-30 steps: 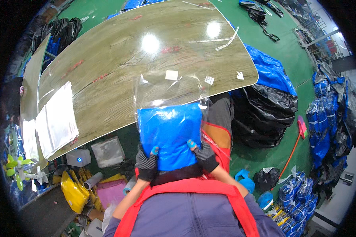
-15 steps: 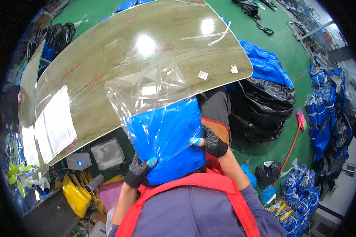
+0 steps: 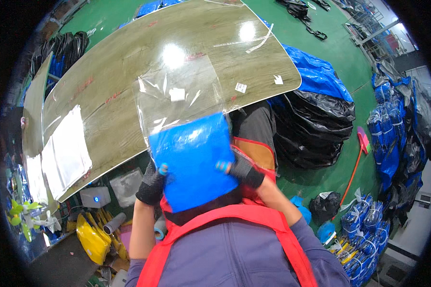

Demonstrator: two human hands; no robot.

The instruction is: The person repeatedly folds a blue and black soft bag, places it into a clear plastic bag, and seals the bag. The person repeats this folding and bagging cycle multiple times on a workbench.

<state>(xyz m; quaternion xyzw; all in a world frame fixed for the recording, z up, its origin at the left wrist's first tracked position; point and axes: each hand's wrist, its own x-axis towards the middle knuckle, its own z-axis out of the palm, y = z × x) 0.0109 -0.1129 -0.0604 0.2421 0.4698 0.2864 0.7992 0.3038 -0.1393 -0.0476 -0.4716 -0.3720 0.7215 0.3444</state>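
Observation:
A folded blue tarp [image 3: 194,160] lies against my lap inside a clear plastic bag [image 3: 203,83]. The bag's unfilled end stretches out flat over the table. Gripping the left edge is my left hand [image 3: 152,184], in a black glove with its blue thumb tip on top. Opposite it, my right hand [image 3: 245,170], gloved the same way, holds the right edge with the thumb on top. The fingers under the tarp are hidden on both sides.
The wood-patterned table [image 3: 115,62] fills the far side, with white plastic sheets [image 3: 67,148] on its left. A black and blue tarp heap [image 3: 316,129] stands at right. Blue bundles [image 3: 368,229] and a red-handled broom [image 3: 353,177] lie farther right; yellow packs [image 3: 91,239] sit lower left.
Both hands have drawn the bagged tarp toward me and slightly left. The bag's clear end now lies flatter and straighter over the table.

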